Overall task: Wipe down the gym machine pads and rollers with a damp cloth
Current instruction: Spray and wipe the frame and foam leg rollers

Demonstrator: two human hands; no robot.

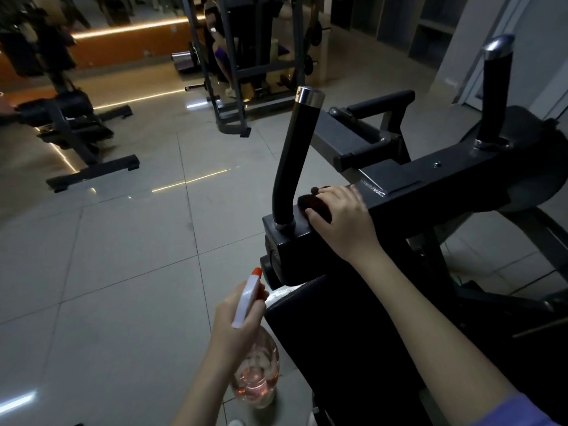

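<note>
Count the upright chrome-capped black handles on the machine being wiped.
2. The near handle rises just left of the right hand and its dark cloth; the far handle stands at the frame's right end. Others may be hidden.

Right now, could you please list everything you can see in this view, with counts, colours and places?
Machine frame: one, dark grey, centre right.
Upright handles: two, black with chrome caps, one near the cloth, one far right.
Seat pad: one, black, below the frame.
Cloth: one, dark, on the frame under the right hand.
Spray bottle: one, clear with pinkish liquid and a white-orange trigger head, bottom centre.
Other machines: at least two, dark, background left and centre.
Floor: glossy grey tiles.
Left hand: grips the bottle's neck.
Right hand: presses the cloth onto the frame.
</note>
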